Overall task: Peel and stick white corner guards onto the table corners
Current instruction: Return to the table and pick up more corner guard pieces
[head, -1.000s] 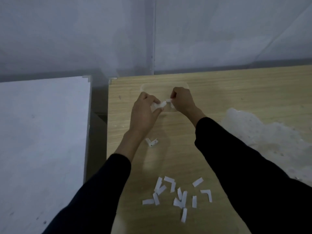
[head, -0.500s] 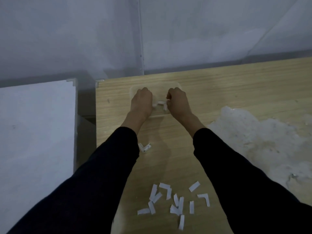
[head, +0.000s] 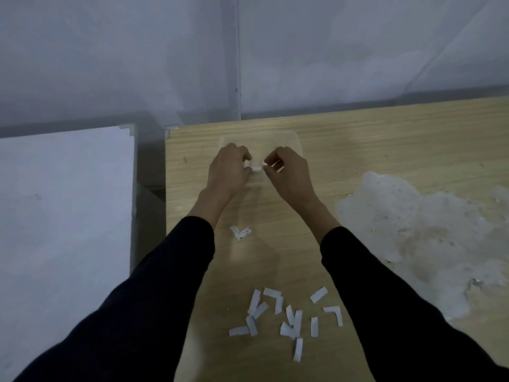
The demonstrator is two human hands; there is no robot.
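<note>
My left hand (head: 227,172) grips a small white corner guard (head: 254,169) above the wooden table (head: 385,139). My right hand (head: 289,172) pinches a thin white strip at the guard's right side; the strip's far end pokes out between the fingers. A second white corner guard (head: 240,232) lies loose on the table just below my left wrist. White guards sit fitted on the wooden table's far-left corner (head: 171,129) and on the white table's far-right corner (head: 127,127).
Several peeled white backing strips (head: 286,315) are scattered on the wood near me. A crumpled clear plastic bag (head: 427,238) lies at the right. A clear plastic container (head: 296,142) sits under my hands. A white table (head: 63,216) stands left, across a narrow gap (head: 148,194).
Both hands dropped closer to the table and stayed together on the guard. The view shifted, so the table and strips moved slightly in frame.
</note>
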